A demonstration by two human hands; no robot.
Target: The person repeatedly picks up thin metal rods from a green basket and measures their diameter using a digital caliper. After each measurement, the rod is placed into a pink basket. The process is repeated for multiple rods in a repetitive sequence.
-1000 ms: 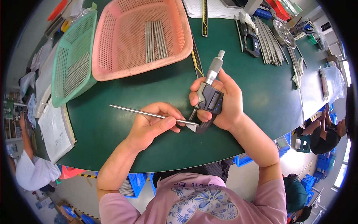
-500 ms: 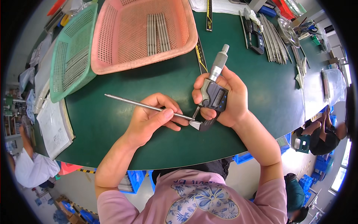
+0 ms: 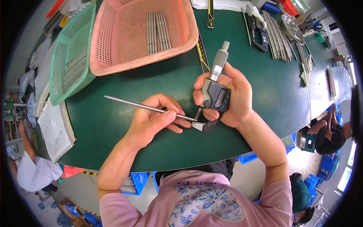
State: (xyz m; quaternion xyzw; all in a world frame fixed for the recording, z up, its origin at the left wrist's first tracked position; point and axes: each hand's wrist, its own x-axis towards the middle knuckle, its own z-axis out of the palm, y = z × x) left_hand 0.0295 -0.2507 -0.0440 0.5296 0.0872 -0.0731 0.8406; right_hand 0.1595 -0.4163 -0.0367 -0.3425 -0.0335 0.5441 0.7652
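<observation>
Between the thumb and fingers of my left hand (image 3: 157, 115) is a slim metal rod (image 3: 130, 102), slanting from upper left to lower right. My right hand (image 3: 236, 94) is wrapped round a digital micrometer (image 3: 216, 94), its grey thimble pointing up and away. The rod's right end sits in the gap between the micrometer's spindle and anvil; whether both jaws touch it is too small to tell. Both hands are held above the green table (image 3: 109, 132).
A pink basket (image 3: 140, 62) with several rods stands beyond my hands, a green basket (image 3: 56, 81) of rods left of it. A paper booklet (image 3: 56, 128) lies at left. Far right are a second micrometer (image 3: 260, 39) and a row of rods (image 3: 278, 41). A ruler (image 3: 202, 55) lies behind the micrometer.
The micrometer's thimble end has tipped slightly to the left, and its display faces up a little more. The rod's left end has shifted slightly left. Both hands keep their grip.
</observation>
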